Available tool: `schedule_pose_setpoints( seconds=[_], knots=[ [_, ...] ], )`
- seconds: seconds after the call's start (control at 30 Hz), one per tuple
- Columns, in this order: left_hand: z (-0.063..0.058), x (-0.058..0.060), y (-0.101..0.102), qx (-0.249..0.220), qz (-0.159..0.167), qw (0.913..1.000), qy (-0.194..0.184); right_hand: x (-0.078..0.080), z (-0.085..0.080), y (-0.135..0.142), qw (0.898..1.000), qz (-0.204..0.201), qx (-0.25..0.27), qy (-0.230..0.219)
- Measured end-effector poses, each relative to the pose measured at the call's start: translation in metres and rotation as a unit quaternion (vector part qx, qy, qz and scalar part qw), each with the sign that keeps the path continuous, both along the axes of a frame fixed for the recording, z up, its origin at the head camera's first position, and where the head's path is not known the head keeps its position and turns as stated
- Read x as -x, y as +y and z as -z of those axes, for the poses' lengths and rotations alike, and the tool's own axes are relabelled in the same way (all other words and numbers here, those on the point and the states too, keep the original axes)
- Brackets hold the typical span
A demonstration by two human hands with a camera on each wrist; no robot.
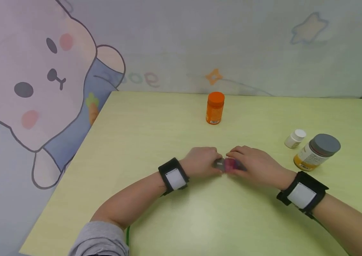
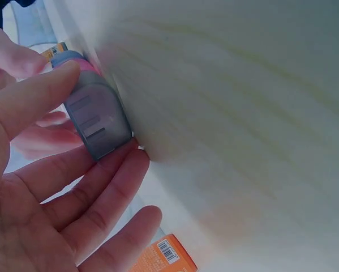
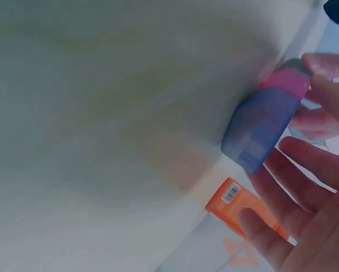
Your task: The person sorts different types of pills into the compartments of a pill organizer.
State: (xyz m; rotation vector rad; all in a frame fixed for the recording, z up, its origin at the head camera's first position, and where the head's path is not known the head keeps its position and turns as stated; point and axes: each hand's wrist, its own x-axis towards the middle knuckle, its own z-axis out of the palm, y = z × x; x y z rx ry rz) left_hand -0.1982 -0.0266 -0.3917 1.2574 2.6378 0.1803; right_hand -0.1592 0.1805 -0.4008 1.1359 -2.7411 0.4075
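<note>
A small pill box [image 1: 230, 165] with grey, pink and blue see-through sections lies between both hands, low over the table. My left hand [image 1: 201, 161] pinches its grey end; in the left wrist view the thumb rests on top of the pill box [image 2: 101, 116] and fingertips touch its lower edge. From the other side my right hand [image 1: 257, 165] holds the blue end. The right wrist view shows that blue end of the pill box [image 3: 265, 122] with fingertips along its edge. In the head view the fingers hide both ends.
An orange bottle [image 1: 215, 108] stands farther back on the pale yellow table [image 1: 155, 121]. To the right are a small white bottle [image 1: 295, 138] and a larger grey-lidded bottle [image 1: 316, 152], beyond my right hand. A wall with cartoon prints [image 1: 174, 46] borders the table's back edge.
</note>
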Motion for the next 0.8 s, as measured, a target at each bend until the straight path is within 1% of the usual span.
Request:
schedule_pose_setpoints(
  seconds=[0.1, 0.2, 0.37, 0.43, 0.5, 0.53, 0.57, 0.63, 0.7, 0.77, 0.8],
  knots=[
    [0.003, 0.0, 0.001, -0.002, -0.003, 1.0, -0.003, 0.008, -0.001, -0.003, 0.999, 0.011, -0.017, -0.039],
    [0.004, 0.0, 0.001, -0.008, 0.005, 0.9999, -0.005, 0.011, -0.004, -0.005, 0.997, 0.01, -0.028, -0.068],
    [-0.002, 0.002, 0.001, -0.001, 0.029, 0.9996, 0.002, 0.013, -0.007, -0.009, 0.998, 0.003, -0.028, -0.062],
    [-0.004, 0.003, 0.0, 0.003, 0.035, 0.9993, -0.01, 0.013, -0.007, -0.01, 0.998, 0.002, -0.029, -0.059],
    [-0.006, 0.007, 0.0, 0.004, 0.041, 0.9985, -0.036, 0.014, -0.007, -0.011, 0.998, 0.0, -0.033, -0.059],
    [-0.007, 0.01, -0.001, 0.001, 0.042, 0.9975, -0.057, 0.014, -0.008, -0.011, 0.998, -0.002, -0.034, -0.058],
    [-0.008, 0.014, -0.002, -0.005, 0.045, 0.9953, -0.086, 0.014, -0.008, -0.011, 0.998, -0.002, -0.035, -0.059],
    [-0.01, 0.023, -0.003, -0.027, 0.04, 0.9882, -0.146, 0.014, -0.008, -0.011, 0.998, -0.005, -0.036, -0.058],
    [-0.012, 0.034, -0.003, -0.057, 0.029, 0.9803, -0.187, 0.014, -0.009, -0.01, 0.998, -0.005, -0.04, -0.058],
    [-0.013, 0.043, -0.002, -0.087, 0.017, 0.9737, -0.21, 0.014, -0.009, -0.01, 0.997, -0.003, -0.045, -0.06],
    [-0.012, 0.047, -0.002, -0.097, 0.008, 0.9731, -0.208, 0.014, -0.008, -0.009, 0.997, -0.001, -0.048, -0.061]
  ],
)
